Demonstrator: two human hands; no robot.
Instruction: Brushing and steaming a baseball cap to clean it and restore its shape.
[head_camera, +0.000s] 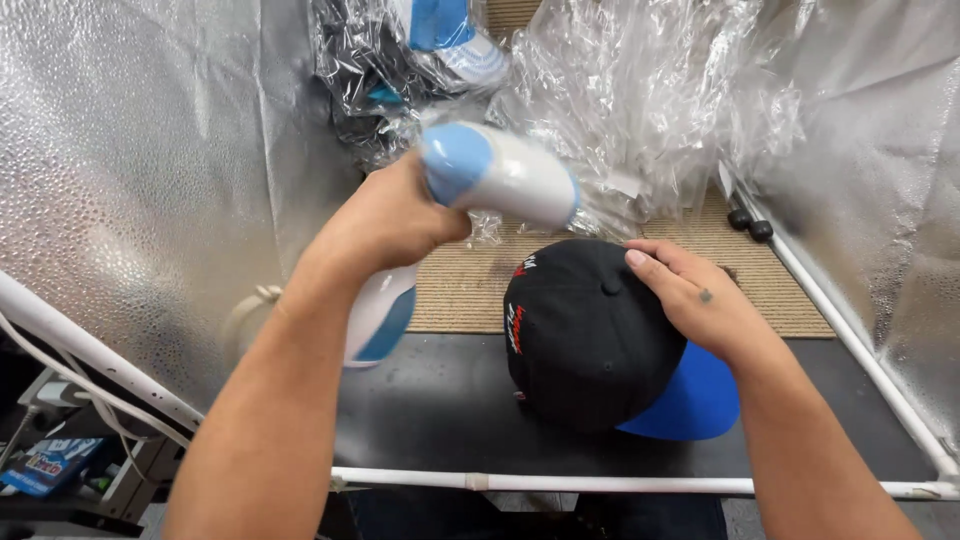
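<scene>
Far left, a silvery foil wall (130, 170) and a white pipe frame (640, 484) box in the work spot. Left hand (385, 220) – grip wrapped tight round the handle of a white-and-blue handheld steamer (495, 180), nozzle head tilted toward the cap. Centre: 1 black cap (590, 335) with a blue brim (690, 400) sits on the dark table (430, 400), near its front edge. Right hand (700, 300) lies flat on the crown, fingers spread, pressing not pinching.

To steam well, I'd judge: keep the head just off the fabric, right fingers away from the nozzle, cap held steady.

Hard to tell – any steam, the nozzle face, the cord. Clear plastic bags (640, 100) behind hide their contents; 2 small dark round things (750, 225) at right are unclear.
</scene>
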